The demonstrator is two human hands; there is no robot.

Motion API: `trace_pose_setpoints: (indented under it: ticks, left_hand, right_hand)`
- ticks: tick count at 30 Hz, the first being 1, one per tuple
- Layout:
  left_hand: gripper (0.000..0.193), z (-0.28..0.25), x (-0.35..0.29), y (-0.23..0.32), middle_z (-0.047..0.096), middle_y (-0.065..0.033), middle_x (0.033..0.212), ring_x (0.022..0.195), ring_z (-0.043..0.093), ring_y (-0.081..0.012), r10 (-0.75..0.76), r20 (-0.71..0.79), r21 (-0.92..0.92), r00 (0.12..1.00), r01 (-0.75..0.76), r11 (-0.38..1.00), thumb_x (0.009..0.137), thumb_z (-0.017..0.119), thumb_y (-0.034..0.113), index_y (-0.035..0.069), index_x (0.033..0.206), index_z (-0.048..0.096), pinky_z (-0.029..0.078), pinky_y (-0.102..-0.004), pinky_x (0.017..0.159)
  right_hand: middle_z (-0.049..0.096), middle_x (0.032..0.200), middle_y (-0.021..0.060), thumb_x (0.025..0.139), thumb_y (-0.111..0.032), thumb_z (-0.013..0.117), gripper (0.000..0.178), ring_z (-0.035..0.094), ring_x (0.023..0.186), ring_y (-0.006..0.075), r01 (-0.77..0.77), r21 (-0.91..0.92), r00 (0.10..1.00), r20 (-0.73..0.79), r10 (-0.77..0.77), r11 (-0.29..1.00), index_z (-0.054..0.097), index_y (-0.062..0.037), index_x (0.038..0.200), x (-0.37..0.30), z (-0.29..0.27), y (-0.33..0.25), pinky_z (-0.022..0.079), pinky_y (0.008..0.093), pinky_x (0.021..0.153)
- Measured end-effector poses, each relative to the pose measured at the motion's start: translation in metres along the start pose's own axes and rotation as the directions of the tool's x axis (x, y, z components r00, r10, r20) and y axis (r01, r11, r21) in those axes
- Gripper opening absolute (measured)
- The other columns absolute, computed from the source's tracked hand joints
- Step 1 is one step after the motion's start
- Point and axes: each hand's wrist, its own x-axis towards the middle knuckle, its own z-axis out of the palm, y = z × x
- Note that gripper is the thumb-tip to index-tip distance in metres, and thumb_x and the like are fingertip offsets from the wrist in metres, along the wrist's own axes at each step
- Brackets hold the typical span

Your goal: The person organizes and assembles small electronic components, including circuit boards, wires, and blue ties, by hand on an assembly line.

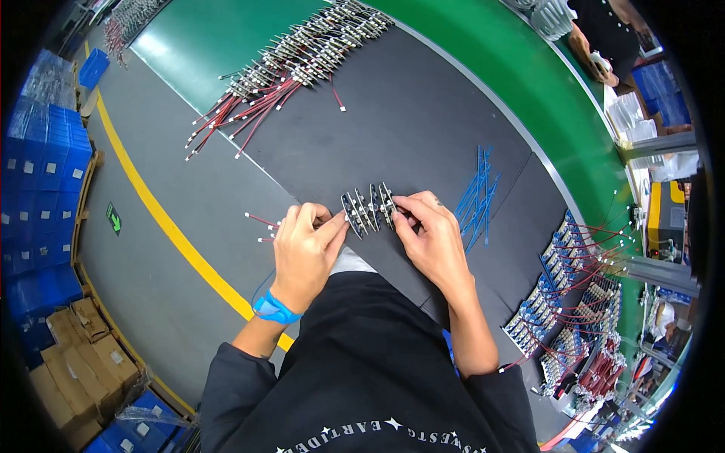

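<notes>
1. the left hand (302,241) pinches the near-left end of a row of small circuit boards (365,212), thumb and fingertips drawn narrow.
2. the right hand (432,234) nips the other end just as narrowly, so the row stands on edge between the two, just in front of the person's body; i can't tell whether it touches the dark mat (393,128) below.
3. the boards look light and stiff, yet loose as a bunch, likely to fan or slip apart if squeezed unevenly. the parts on their faces seem fragile; i'd take them by the bare edges, at both ends.
4. beside the left hand, red wires (260,220) with white plugs poke out; they might snag or tug.
5. right of the right hand, thin blue strips (477,198) lie scattered on the mat.
6. farther off, a long heap of wired boards (317,49) sits ahead, and blue-edged boards (540,302) lie to the right.
</notes>
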Motion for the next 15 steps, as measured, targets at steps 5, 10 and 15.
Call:
trace_pose_setpoints:
  ticks: [5,10,15]
  left_hand:
    - [0.017,0.003,-0.013,-0.001,0.057,-0.0094,0.085,0.071,0.06,-0.0238,-0.156,-0.028,-0.191,0.987,0.147,0.97,0.075,0.073,0.0,0.001,0.091,0.069,0.048,-0.0343,0.06]
    - [0.015,0.0,-0.011,-0.007,0.06,-0.0105,0.086,0.067,0.062,-0.0228,-0.168,-0.054,-0.232,0.984,0.152,0.961,0.076,0.072,-0.004,-0.003,0.09,0.067,0.05,-0.0314,0.057]
    - [0.014,-0.01,-0.007,-0.013,0.061,-0.0108,0.081,0.067,0.063,-0.0224,-0.108,-0.072,-0.154,0.992,0.096,0.983,0.075,0.072,-0.004,-0.002,0.088,0.068,0.049,-0.0312,0.057]
  right_hand:
    - [0.063,0.09,0.0139,0.083,-0.006,0.063,0.02,0.063,0.072,0.0294,0.037,0.038,0.998,0.059,-0.039,0.999,0.066,0.0018,0.102,0.005,0.008,-0.005,0.05,0.0375,0.065]
    - [0.062,0.09,0.0152,0.083,-0.002,0.061,0.019,0.062,0.073,0.0324,0.12,0.017,0.992,0.043,-0.12,0.993,0.066,0.0035,0.1,0.014,0.019,-0.005,0.05,0.0382,0.066]
    - [0.062,0.09,0.0157,0.083,-0.002,0.062,0.019,0.062,0.071,0.0325,0.134,0.059,0.989,0.062,-0.138,0.989,0.065,0.0042,0.101,0.018,0.025,-0.012,0.049,0.0385,0.066]
